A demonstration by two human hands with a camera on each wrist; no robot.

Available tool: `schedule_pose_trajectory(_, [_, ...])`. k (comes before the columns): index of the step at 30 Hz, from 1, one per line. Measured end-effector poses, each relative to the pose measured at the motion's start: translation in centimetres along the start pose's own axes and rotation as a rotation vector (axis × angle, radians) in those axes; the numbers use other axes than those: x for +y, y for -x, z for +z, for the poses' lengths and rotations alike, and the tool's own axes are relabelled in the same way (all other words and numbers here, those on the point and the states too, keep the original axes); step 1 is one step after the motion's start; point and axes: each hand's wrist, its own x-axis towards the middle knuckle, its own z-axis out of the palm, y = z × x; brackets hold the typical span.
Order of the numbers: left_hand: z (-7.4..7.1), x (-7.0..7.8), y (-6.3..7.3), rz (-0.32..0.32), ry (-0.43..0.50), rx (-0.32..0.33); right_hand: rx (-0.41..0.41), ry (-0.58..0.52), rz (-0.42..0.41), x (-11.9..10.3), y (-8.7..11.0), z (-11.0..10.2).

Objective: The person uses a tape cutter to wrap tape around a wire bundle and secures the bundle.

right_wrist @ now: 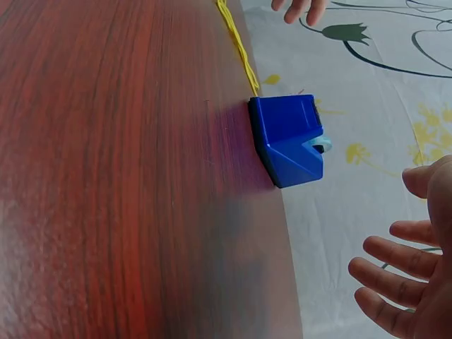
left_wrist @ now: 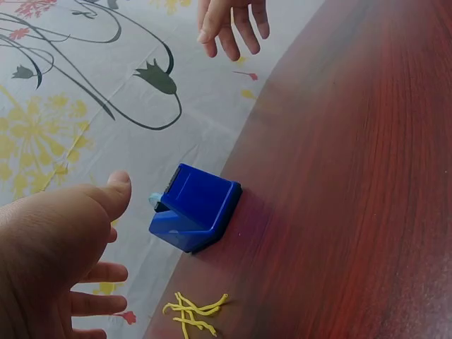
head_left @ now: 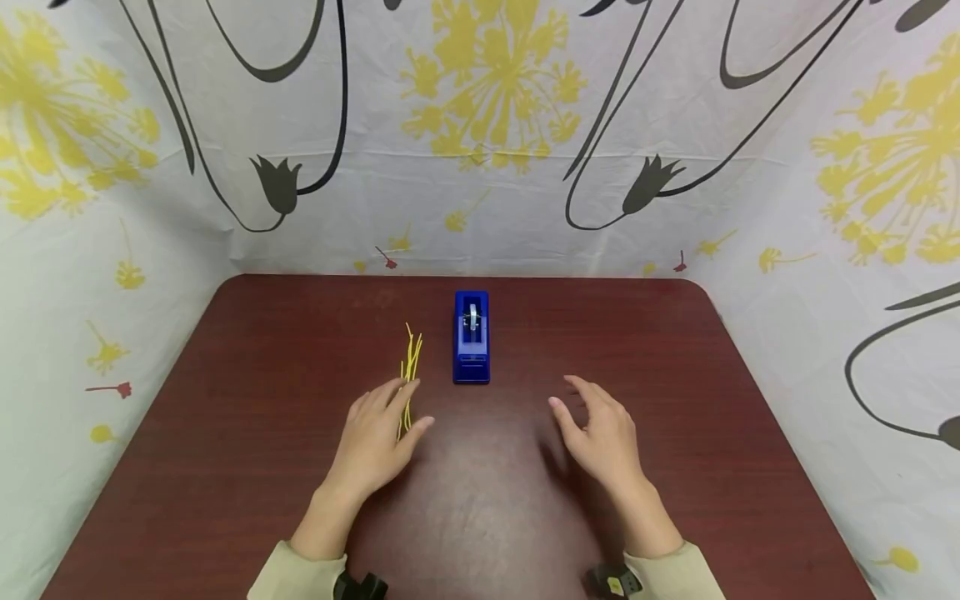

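A blue tape dispenser [head_left: 472,337] with a small roll of clear tape stands near the middle of the table. To its left lie several thin yellow strings [head_left: 409,358] in a loose bundle. My left hand [head_left: 375,437] is over the near end of the strings, fingers spread, and hides part of them. Off to the right of the dispenser, my right hand [head_left: 600,433] hovers above the table with relaxed fingers and holds nothing. In the left wrist view the dispenser [left_wrist: 198,208] and strings [left_wrist: 194,311] lie beyond the left thumb.
The dark red-brown wooden table [head_left: 675,350] has rounded far corners. A white cloth [head_left: 510,217] printed with yellow and grey flowers surrounds it at the back and both sides. A dark wrist device [head_left: 615,581] sits at the right sleeve.
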Motion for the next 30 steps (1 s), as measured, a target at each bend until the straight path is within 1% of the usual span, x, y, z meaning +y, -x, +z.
schedule_pose_trajectory(11, [0.1, 0.2, -0.3, -0.018, 0.000, -0.024, -0.040, -0.011, 0.019, -0.4, -0.4, 0.3])
schedule_pose_trajectory(16, [0.4, 0.4, -0.6, -0.015, 0.010, -0.031, -0.054, -0.013, 0.021, -0.8, -0.7, 0.4])
schedule_pose_trajectory(23, [0.8, 0.5, -0.8, -0.014, 0.016, -0.039, -0.067, -0.010, 0.003, -1.5, -1.1, 0.9])
schedule_pose_trajectory(30, [1.2, 0.5, -1.0, -0.017, 0.024, -0.044, -0.077, -0.038, -0.010, -2.3, -1.6, 1.4])
